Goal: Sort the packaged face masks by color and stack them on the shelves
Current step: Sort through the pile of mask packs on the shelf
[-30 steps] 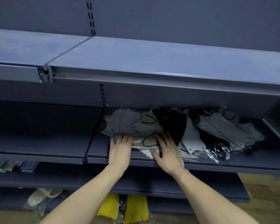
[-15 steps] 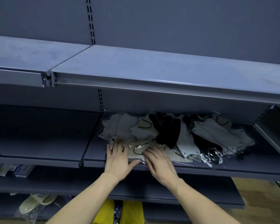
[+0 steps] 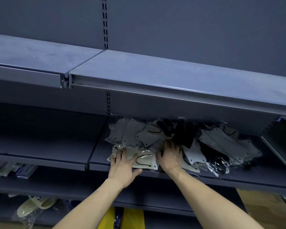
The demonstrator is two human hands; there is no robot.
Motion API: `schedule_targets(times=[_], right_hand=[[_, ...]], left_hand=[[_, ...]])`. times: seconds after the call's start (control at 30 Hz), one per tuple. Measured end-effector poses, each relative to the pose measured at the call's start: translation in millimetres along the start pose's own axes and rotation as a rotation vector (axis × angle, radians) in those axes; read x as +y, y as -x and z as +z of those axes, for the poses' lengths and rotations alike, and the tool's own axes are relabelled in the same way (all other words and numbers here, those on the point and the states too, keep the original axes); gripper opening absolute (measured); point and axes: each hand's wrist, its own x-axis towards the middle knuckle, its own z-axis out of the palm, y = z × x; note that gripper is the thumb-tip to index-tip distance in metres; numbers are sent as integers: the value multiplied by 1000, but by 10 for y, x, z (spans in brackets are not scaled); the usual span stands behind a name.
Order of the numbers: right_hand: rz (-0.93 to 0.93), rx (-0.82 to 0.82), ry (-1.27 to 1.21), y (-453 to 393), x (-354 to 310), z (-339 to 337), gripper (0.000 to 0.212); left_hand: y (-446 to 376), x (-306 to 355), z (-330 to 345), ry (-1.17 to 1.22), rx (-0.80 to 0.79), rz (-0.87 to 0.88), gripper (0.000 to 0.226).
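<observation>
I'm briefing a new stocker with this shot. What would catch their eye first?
Probably the jumbled pile of packaged masks, grey, white and black mixed, on the middle shelf. Next, the two hands at its front edge: the left hand rests flat on a cream mask packet, and the right hand reaches into the pile.

Two hands, left and right. One cream packaged mask at the shelf front. About four grey masks left; two black masks seen; right heap too overlapped to count. One pale slipper lay below.
</observation>
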Motion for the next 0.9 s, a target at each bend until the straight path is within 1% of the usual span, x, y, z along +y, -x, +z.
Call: schedule_targets(times=[0.07, 0.1, 0.17, 0.2, 0.23, 0.27, 0.33, 0.4, 0.47, 0.5, 0.57, 0.63, 0.7, 0.83, 0.9], right_hand=[[-36, 33, -2, -72, -55, -67, 65], [-74, 8, -15, -128, -77, -77, 69], [-129, -103, -29, -248, -106, -65, 78], [-140, -156, -24, -295, -115, -48, 79], [-156, -174, -5, -328, -120, -25, 78], [-175, -160, 22, -336, -132, -20, 76], [-216, -68, 93, -309, -160, -35, 72], [-241, -16, 135, -275, -189, -50, 62], [-237, -69, 129, -253, -200, -43, 50], [-232, -95, 110, -249, -186, -30, 48], [-222, -103, 65, -237, -140, -15, 48], [-191, -99, 31, -232, -96, -40, 52], [-196, -78, 34, -226, -58, -55, 55], [-241, -21, 109, -190, -36, -106, 40], [-204, 44, 48, -171, -43, -155, 33]], left_hand=[[-16, -1, -5, -2, -17, -4, 72], [-26, -5, -16, -5, -31, -5, 72], [-50, -17, -45, -9, -64, 0, 71], [-58, -23, -59, -7, -78, 2, 71], [-64, -29, -67, 0, -85, 1, 71], [-69, -33, -70, 3, -84, 0, 72], [-63, -36, -63, -9, -71, 6, 72], [-47, -40, -45, -26, -36, 18, 71], [-25, -65, -31, -32, 1, 32, 71], [-17, -85, -20, -34, 22, 40, 72], [9, -137, 11, -33, 81, 59, 76], [35, -189, 26, -8, 134, 74, 80], [54, -226, 50, 71, 183, 76, 77], [96, -246, 77, 123, 201, 39, 71], [130, -238, 77, 92, 196, 9, 67]])
